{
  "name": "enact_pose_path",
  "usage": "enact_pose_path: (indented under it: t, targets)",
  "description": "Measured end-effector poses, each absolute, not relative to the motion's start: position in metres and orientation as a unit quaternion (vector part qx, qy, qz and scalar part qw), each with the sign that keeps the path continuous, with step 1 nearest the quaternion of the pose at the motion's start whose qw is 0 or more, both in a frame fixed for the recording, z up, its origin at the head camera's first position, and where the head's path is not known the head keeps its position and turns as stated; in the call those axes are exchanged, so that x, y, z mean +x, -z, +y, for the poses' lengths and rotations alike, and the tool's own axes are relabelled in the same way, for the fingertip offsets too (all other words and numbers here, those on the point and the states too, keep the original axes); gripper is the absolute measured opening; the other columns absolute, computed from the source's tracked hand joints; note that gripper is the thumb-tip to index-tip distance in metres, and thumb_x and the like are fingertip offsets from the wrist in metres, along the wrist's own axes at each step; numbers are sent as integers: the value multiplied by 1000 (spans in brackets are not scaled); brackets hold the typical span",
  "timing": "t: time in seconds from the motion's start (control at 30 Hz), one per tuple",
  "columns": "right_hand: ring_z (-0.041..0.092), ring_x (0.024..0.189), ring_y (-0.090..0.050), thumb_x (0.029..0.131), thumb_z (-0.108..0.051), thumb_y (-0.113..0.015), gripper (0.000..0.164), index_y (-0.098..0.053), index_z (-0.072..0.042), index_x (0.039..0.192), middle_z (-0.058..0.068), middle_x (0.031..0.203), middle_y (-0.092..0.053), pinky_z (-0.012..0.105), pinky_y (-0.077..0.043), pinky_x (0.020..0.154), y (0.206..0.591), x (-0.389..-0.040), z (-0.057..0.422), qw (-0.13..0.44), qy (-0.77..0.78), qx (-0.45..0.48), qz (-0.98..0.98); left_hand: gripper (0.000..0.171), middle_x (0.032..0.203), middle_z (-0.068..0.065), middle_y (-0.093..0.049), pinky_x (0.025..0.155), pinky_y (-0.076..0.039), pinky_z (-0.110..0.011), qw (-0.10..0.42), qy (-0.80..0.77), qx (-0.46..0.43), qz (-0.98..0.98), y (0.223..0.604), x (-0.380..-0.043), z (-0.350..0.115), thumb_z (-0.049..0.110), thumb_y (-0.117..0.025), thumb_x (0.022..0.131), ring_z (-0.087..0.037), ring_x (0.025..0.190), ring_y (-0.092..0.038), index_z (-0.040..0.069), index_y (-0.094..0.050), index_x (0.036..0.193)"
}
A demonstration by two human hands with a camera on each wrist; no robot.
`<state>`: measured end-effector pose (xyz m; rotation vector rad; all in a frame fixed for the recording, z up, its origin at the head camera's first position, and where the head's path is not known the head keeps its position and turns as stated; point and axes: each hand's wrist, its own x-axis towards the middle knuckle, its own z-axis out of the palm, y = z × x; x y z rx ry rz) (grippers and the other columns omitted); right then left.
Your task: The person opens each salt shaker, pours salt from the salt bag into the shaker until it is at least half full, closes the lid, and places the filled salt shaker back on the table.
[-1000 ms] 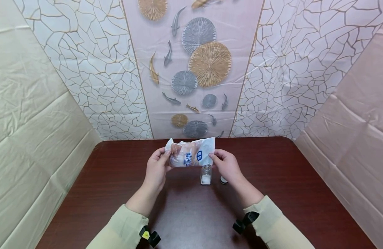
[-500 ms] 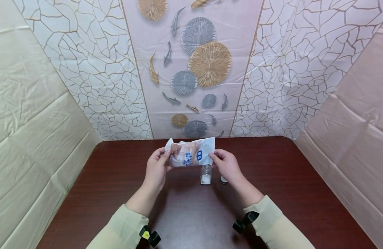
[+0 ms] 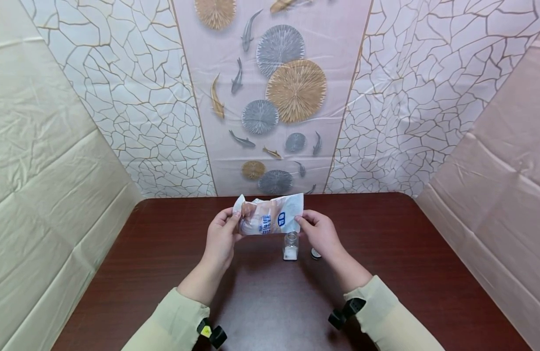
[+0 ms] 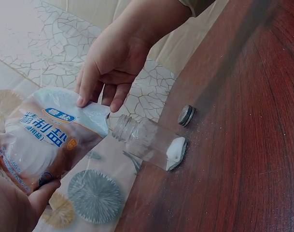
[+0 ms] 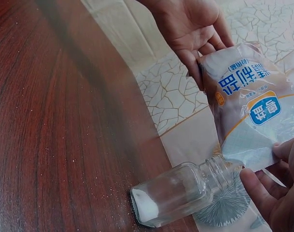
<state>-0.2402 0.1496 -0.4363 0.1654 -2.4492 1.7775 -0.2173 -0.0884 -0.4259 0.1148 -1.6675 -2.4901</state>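
Observation:
A bag of salt [image 3: 270, 217], white and tan with blue print, is held tilted above the table by both hands. My left hand [image 3: 220, 236] grips its fuller end, thumb on the front. At the other end, my right hand [image 3: 320, 234] pinches the bag near its corner with thumb and fingers. In the left wrist view that corner of the bag [image 4: 101, 121] is right at the mouth of a clear glass jar [image 4: 149, 142]. Upright on the table, the jar has a small heap of white salt [image 5: 146, 205] at its bottom.
A dark screw lid [image 4: 186, 115] lies on the table beside the jar, near my right hand. White grains are scattered over the dark red wooden table [image 5: 64, 145] around the jar. Patterned cloth [image 3: 270, 97] hangs behind the table's far edge, with plain beige cloth [image 3: 46, 170] at the sides.

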Motion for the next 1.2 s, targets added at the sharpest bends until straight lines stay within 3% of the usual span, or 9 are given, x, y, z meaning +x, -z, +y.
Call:
enact_pose_path:
  t: [0.23, 1.2]
  targets:
    - [26, 71, -69, 97, -10, -63, 17, -69, 4, 105, 17, 94, -71, 25, -56, 62, 434, -239, 148, 60, -592, 62, -801, 7, 91, -2, -62, 61, -53, -26, 72, 830, 34, -553, 424, -217, -88, 8, -56, 100, -11, 80, -61, 3, -59, 104]
    - [28, 71, -69, 97, -10, -63, 17, -69, 3, 106, 16, 96, -71, 27, -57, 63, 434, -237, 149, 60, -597, 58, -798, 11, 96, -3, -64, 63, -54, -28, 71, 825, 42, -559, 422, -214, -87, 9, -56, 100, -13, 81, -63, 2, -60, 107]
